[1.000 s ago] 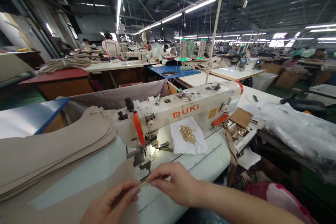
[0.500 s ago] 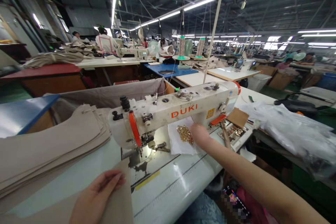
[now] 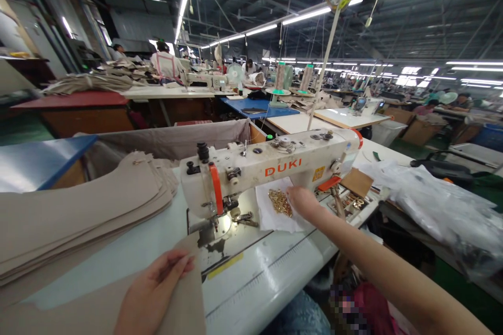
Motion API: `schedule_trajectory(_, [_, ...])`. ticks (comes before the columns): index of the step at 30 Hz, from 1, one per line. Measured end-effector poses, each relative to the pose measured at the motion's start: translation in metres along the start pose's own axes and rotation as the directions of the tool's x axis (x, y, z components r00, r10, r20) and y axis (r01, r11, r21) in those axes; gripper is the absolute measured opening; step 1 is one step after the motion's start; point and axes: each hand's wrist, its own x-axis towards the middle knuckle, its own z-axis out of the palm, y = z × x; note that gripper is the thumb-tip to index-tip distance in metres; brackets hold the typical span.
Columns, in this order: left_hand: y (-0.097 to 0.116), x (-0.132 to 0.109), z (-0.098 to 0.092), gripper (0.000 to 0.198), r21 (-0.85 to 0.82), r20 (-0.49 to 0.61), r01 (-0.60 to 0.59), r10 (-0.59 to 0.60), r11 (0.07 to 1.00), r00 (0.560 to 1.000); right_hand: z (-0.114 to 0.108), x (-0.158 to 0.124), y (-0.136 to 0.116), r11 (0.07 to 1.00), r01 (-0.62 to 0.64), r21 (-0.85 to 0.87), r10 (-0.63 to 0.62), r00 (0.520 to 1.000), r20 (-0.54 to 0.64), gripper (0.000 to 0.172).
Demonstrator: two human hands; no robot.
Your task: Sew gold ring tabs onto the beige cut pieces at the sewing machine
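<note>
My left hand (image 3: 151,293) rests near the table's front edge, fingers pinching the corner of a beige fabric piece (image 3: 184,298) that lies in front of the white DUKI sewing machine (image 3: 271,170). My right hand (image 3: 302,202) is stretched out under the machine's arm, fingertips at a small heap of gold metal rings (image 3: 280,202) on a white plastic bag (image 3: 275,214). Its fingers are curled together at the heap; whether they hold a ring is hidden. A yellow strip (image 3: 225,266) lies on the machine bed.
A thick stack of beige cut pieces (image 3: 78,209) fills the table's left. A tray of small metal parts (image 3: 351,201) and brown card sit right of the machine. Clear plastic bags (image 3: 440,204) lie further right. Other workers sit at tables in the background.
A second ago both hands pinched something small together at the table's front. My right hand then reached out to the gold rings, where it stays; my left hand keeps the fabric.
</note>
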Motion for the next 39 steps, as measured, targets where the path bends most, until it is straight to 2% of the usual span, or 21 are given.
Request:
schedule_trajectory(4, [-0.002,-0.003,0.002,0.032,-0.069,0.012,-0.041,0.042,0.997,0.999,-0.002,-0.019,-0.009,0.952,0.076,0.295,-0.029,0.986,-0.161,0.02])
schedule_trajectory(7, [-0.002,-0.007,0.005,0.029,-0.12,0.034,-0.064,0.068,0.991,0.997,0.003,-0.041,-0.028,0.842,0.197,0.502,-0.077,0.965,-0.25,0.014])
schedule_trajectory(8, [-0.002,-0.009,0.006,0.027,-0.128,0.038,-0.067,0.073,0.989,0.997,0.005,-0.049,-0.035,0.76,0.246,0.602,-0.079,0.954,-0.29,0.012])
schedule_trajectory(11, [-0.002,-0.012,0.007,0.022,-0.142,0.038,-0.061,0.067,0.988,0.997,0.01,-0.066,-0.056,0.411,0.34,0.846,-0.025,0.932,-0.362,0.013])
schedule_trajectory(12, [-0.003,-0.013,0.008,0.021,-0.147,0.04,-0.059,0.065,0.987,0.997,0.01,-0.069,-0.063,0.338,0.344,0.876,-0.014,0.933,-0.361,0.014])
schedule_trajectory(13, [-0.003,-0.014,0.008,0.019,-0.155,0.039,-0.06,0.067,0.986,0.997,0.009,-0.073,-0.069,0.313,0.342,0.886,-0.018,0.935,-0.354,0.013])
schedule_trajectory(18, [-0.005,-0.019,0.014,0.015,-0.189,0.033,-0.101,0.109,0.977,0.994,0.013,-0.077,-0.102,0.294,0.346,0.891,-0.086,0.938,-0.336,0.013])
schedule_trajectory(26, [-0.004,-0.027,0.021,0.01,-0.076,-0.053,-0.275,0.272,0.958,0.961,0.048,-0.074,-0.157,0.186,0.206,0.961,-0.143,0.973,-0.181,0.016])
schedule_trajectory(34, [0.0,-0.027,0.02,0.01,-0.007,-0.076,-0.3,0.299,0.954,0.951,0.046,-0.076,-0.167,0.141,0.174,0.975,-0.154,0.976,-0.152,0.018])
schedule_trajectory(39, [-0.001,-0.027,0.02,0.011,-0.004,-0.08,-0.3,0.299,0.954,0.951,0.048,-0.075,-0.169,0.18,0.22,0.959,-0.133,0.971,-0.198,0.015])
